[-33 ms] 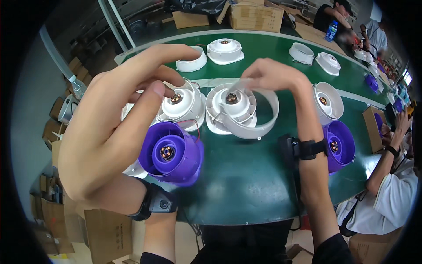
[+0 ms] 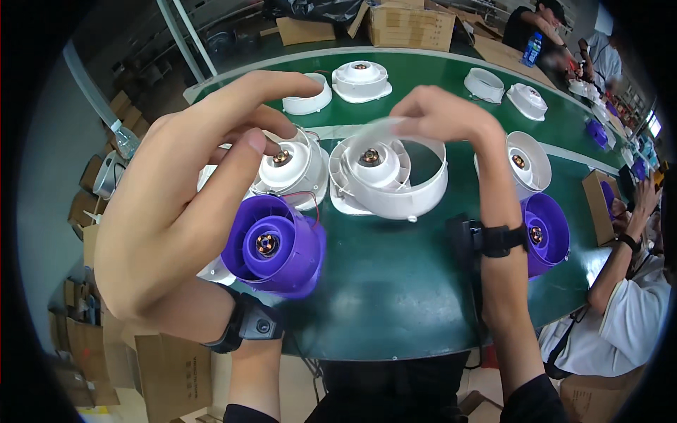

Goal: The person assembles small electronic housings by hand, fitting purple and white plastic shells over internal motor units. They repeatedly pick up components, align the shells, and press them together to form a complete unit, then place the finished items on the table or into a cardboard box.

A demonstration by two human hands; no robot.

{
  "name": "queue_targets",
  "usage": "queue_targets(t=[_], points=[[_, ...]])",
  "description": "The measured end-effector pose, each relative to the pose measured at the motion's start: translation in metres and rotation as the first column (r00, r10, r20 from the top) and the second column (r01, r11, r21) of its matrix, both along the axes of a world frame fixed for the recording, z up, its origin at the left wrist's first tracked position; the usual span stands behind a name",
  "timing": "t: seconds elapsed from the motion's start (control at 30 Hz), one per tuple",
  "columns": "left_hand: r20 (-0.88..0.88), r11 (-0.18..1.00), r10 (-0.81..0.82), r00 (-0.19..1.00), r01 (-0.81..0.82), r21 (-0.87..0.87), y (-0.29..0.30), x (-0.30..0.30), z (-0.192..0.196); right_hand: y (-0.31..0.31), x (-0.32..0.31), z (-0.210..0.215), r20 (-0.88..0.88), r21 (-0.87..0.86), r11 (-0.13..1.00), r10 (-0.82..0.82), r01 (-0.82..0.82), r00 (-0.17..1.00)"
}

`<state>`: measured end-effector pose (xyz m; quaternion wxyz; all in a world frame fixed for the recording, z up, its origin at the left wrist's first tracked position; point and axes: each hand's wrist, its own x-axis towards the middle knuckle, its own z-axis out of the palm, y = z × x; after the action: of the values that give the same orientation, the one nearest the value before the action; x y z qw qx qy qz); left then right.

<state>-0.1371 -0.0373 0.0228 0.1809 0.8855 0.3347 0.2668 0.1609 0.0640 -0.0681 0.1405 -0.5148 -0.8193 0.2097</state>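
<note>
My right hand (image 2: pixel 444 116) grips a white plastic ring (image 2: pixel 398 206) by its far rim, and both are slightly blurred. The ring is tilted and overlaps a white fan base (image 2: pixel 340 201) with a copper-wound motor at its centre. Whether the two touch, I cannot tell. My left hand (image 2: pixel 173 190) hovers large at the left, fingers curved and apart, nothing visible in it. Behind its fingertips stands another white fan housing (image 2: pixel 310 169) with a thin red wire. Below that, a purple fan housing (image 2: pixel 303 247) tilts toward me, its copper motor showing.
Another purple housing (image 2: pixel 553 233) and a white one (image 2: pixel 537 166) stand right of my right forearm. Along the far side are white rings (image 2: pixel 308 106) and white bases (image 2: pixel 361 88). A co-worker's hand (image 2: pixel 643 204) is near an open carton (image 2: pixel 599 211) at the right.
The white ring has shifted slightly left and up, further over the fan base, as my right hand rises a little. My left hand stays about where it was.
</note>
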Motion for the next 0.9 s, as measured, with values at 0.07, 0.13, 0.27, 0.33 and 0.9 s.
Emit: queue_targets(t=[0.07,0.13,0.27,0.33,0.9], points=[[-0.047,1.000,0.017,0.999,-0.016,0.020,0.001,0.001,0.000,-0.005,0.009,0.009,-0.087,0.188,0.980,0.079,-0.062,0.993],[-0.070,0.999,0.038,0.997,-0.036,0.026,0.004,0.006,-0.002,-0.025,0.018,0.024,-0.282,0.184,0.973,0.187,-0.139,0.941],[-0.106,0.997,0.019,0.994,-0.010,0.083,0.010,0.011,-0.002,-0.041,0.035,0.040,-0.525,0.289,0.955,0.218,-0.069,0.823],[-0.043,0.995,0.034,0.999,-0.030,0.091,0.008,0.016,-0.002,-0.050,0.032,0.047,-0.555,0.300,0.954,0.189,-0.017,0.810],[0.219,0.966,-0.020,0.975,-0.037,0.254,0.024,0.056,-0.008,-0.069,-0.010,0.064,-0.509,0.793,0.542,0.340,0.277,0.791]])
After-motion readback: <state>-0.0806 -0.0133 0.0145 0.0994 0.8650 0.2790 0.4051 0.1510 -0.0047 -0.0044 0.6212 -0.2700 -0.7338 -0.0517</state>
